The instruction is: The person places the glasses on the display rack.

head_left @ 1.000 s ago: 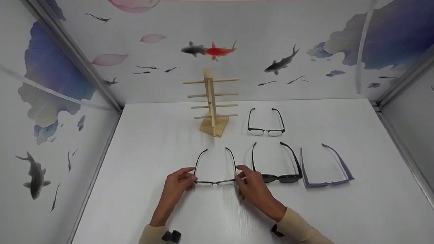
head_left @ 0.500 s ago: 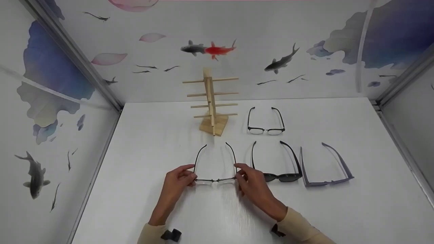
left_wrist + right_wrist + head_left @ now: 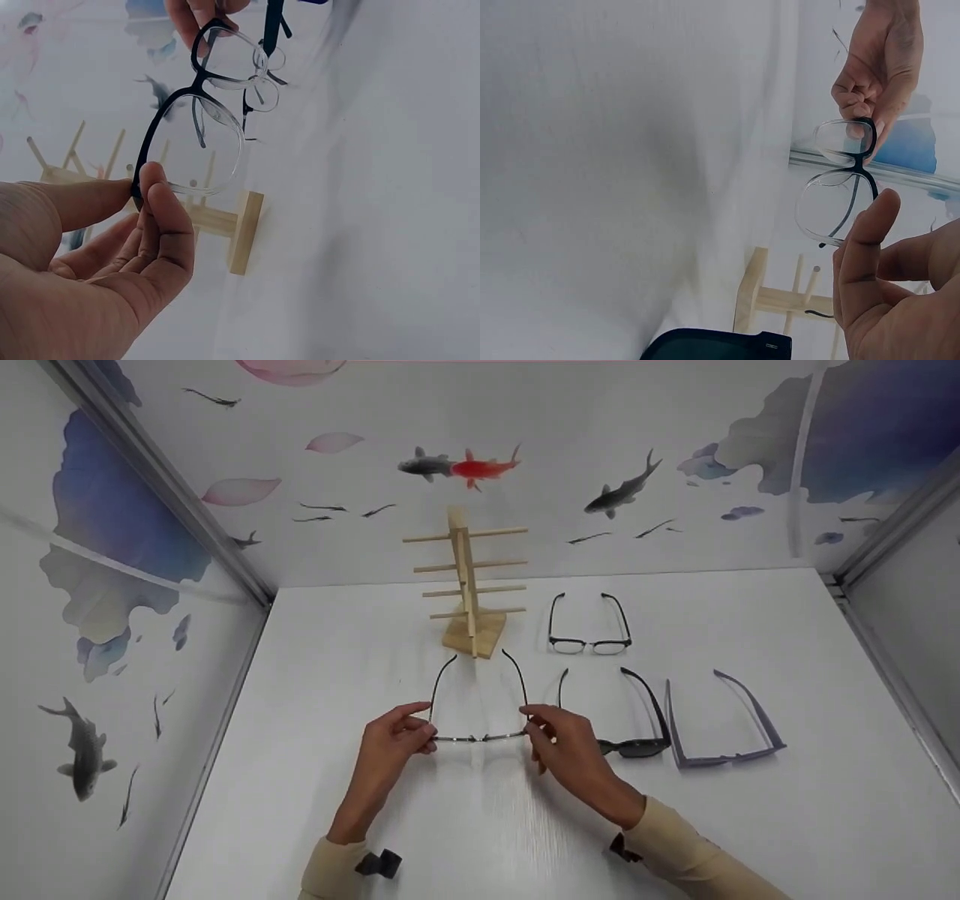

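Observation:
Between my hands is a pair of eyeglasses (image 3: 478, 739) with a dark upper rim and clear lower rims, temples spread and pointing away from me. My left hand (image 3: 396, 739) pinches its left hinge corner between thumb and fingers. At the opposite corner my right hand (image 3: 566, 742) pinches the frame likewise. The left wrist view shows the eyeglasses (image 3: 199, 88) held up off the table. Just beyond the temple tips stands a wooden rack (image 3: 465, 577) with several pegs on each side. Black sunglasses (image 3: 641, 746) lie beside my right hand, which covers part of them.
Purple-grey glasses frames (image 3: 724, 761) lie right of the sunglasses. Half-rim eyeglasses (image 3: 590, 645) rest farther back, to the right of the rack. The white table (image 3: 315, 660) is bounded by printed walls at the back and sides.
Both hands have lifted the eyeglasses and carried them away from me, closer to the rack. The frame has tilted, so its lenses now look edge-on from above. The other glasses stay put.

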Tool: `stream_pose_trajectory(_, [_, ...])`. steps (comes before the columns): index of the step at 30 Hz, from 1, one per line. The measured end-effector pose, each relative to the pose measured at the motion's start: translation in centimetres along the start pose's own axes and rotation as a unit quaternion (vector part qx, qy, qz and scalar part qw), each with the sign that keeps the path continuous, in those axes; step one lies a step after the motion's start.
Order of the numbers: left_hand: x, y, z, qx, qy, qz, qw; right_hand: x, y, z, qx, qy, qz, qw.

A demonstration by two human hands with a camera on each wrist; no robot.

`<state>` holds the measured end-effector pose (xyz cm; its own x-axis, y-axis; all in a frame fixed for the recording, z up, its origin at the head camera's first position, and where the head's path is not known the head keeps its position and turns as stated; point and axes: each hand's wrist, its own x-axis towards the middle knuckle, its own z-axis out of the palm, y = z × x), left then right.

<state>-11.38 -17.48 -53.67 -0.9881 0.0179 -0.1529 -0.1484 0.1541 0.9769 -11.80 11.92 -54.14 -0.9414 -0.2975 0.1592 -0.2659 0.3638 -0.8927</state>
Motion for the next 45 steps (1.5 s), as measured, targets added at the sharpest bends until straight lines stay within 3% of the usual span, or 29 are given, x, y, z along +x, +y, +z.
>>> stream_pose_trajectory(14, [1.3, 1.2, 0.3, -0.027, 0.018, 0.016, 0.9993, 2.1, -1.3, -1.6, -0.009, -0.008, 0.002, 0.9999])
stream_pose_trajectory(21, [1.6, 1.1, 0.3, -0.018, 0.040, 0.023, 0.9988, 3.1, -1.6, -2.0, -0.009, -0.020, -0.008, 0.9997])
stream_pose_trajectory(33, [2.2, 1.6, 0.3, 0.003, 0.040, 0.017, 0.9990, 4.4, -2.2, -2.7, -0.005, -0.041, 0.010, 0.9991])
stream_pose_trajectory(45, [3.1, 2.6, 0.2, 0.015, 0.048, 0.036, 0.9981, 5.9, -3.4, -3.7, -0.026, -0.042, 0.019, 0.9986])
